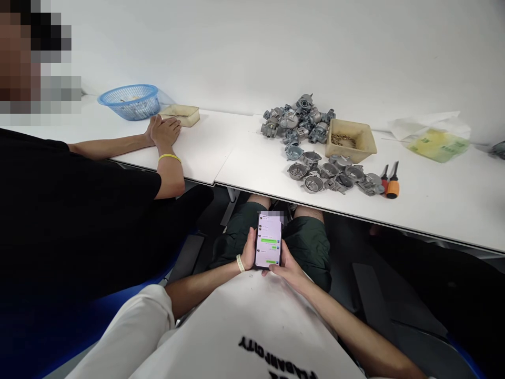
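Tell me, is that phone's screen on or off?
On. The phone, held by the left hand and right hand, shows a lit screen with green chat bubbles.

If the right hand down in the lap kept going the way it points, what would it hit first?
The phone: the right hand points up and left at it and touches its lower edge, so nothing lies between them.
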Available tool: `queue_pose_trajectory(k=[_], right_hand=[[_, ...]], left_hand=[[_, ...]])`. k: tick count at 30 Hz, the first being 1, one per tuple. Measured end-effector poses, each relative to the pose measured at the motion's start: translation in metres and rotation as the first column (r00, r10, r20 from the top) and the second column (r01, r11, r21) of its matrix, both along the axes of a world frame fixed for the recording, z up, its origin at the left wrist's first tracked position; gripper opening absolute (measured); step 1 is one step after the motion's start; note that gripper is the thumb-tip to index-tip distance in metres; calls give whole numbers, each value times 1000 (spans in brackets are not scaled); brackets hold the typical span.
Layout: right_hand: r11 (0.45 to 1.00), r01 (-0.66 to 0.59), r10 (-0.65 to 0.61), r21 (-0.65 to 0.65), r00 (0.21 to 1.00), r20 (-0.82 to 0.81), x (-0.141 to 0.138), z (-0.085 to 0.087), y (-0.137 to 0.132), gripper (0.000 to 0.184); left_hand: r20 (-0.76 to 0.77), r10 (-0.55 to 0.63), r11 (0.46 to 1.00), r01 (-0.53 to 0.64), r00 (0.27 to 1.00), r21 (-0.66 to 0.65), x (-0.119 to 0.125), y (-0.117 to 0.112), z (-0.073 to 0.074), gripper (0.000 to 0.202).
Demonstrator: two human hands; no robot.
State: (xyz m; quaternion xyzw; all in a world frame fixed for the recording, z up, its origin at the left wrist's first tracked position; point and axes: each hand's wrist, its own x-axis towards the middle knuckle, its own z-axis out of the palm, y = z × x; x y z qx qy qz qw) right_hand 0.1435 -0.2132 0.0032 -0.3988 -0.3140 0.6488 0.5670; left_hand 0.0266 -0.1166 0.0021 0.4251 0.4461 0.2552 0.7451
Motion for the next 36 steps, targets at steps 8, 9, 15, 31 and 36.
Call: queue_pose_trajectory(k=[8, 9, 15, 31, 36], right_hand=[[1000, 6, -6, 7, 1000, -3, 0, -10, 3, 84], [1000, 6, -6, 6, 1000, -3, 0, -11, 3, 84], [1000, 4, -4, 6, 1000, -2, 0, -10, 2, 84], [1000, 22, -22, -2, 1000, 13, 1, -10, 2, 82], [1000, 20, -20, -5, 1000, -3, 0, -5, 2, 83]], left_hand=[[110, -63, 996, 70, 992, -59, 0, 0, -1, 80], [130, -63, 996, 71, 989, -60, 0, 0, -1, 80], [146, -60, 996, 68, 987, -56, 0, 0, -2, 81], [179, -97, 994, 105, 979, -38, -2, 2, -9, 82], [122, -85, 996, 88, 989, -17, -1, 1, -5, 83]])
